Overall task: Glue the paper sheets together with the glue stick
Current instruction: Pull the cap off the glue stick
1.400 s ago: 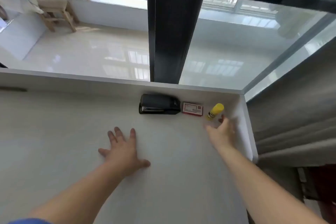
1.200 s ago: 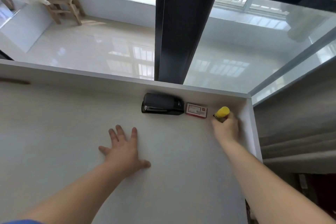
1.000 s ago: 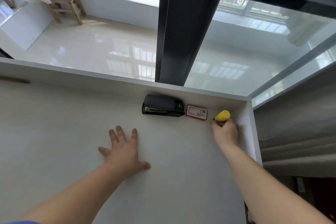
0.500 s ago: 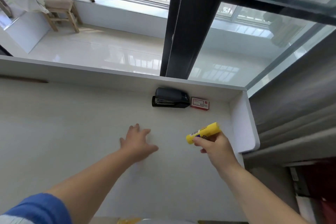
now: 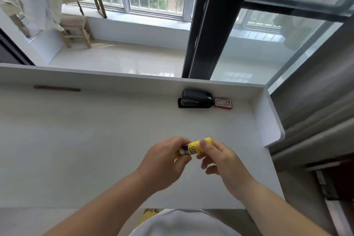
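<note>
- The yellow plastic glue stick (image 5: 194, 148) is held up off the desk by both hands, pretty much over the middle of the near half of the top.
- The left hand (image 5: 162, 161) is wrapped around the tube's lower end, fingers curled over it.
- The right hand (image 5: 220, 159) has the other end pinched between thumb and fingertips. It looks like the cap end, though whether the cap is loosened can't be told.
- Best guess: the uncapping step is being done right now, so the task is barely started.
- No paper sheets can be made out anywhere on the pale desk top (image 5: 95, 149). Either they're out of frame or blend in with the surface, hard to say.
- So everything that counts is left: cap off, glue spread on a sheet, sheets pressed together.
- Further out, a black stapler (image 5: 195, 98) is parked along the far edge against the back lip, toward the far right corner.
- A small red-and-white box (image 5: 223, 104), probably staples, is set just beside the stapler, on its right.
</note>
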